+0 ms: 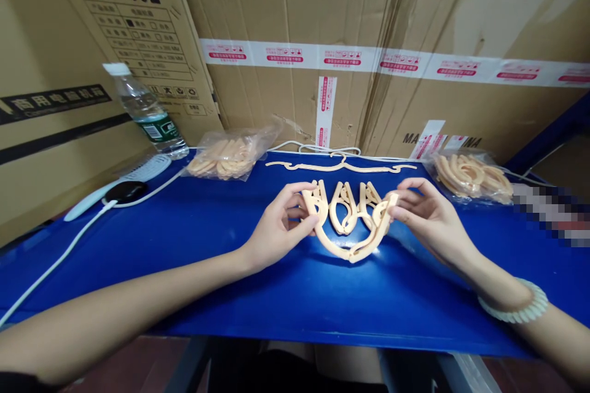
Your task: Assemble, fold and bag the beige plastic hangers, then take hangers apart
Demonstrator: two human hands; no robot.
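Observation:
Between my two hands is a beige folding hanger (353,254), partly unfolded into a U with its middle joint lowest. My left hand (281,224) pinches its left arm between thumb and fingers. The right arm's end is gripped by my right hand (428,218), which wears a pale bead bracelet at the wrist. Just behind lie two folded hangers, one on the left (343,208) and another (369,196) partly covered by the held one. Farther back, an unfolded hanger (343,165) lies spread wide with its hook toward the boxes.
Bagged folded hangers stand at the back left (225,156) and back right (472,178) of the blue table (258,304). A water bottle (150,113), a pale blue hairbrush (138,174) and a black puck with a white cable (125,193) are at left. Cardboard boxes (276,5) wall the back.

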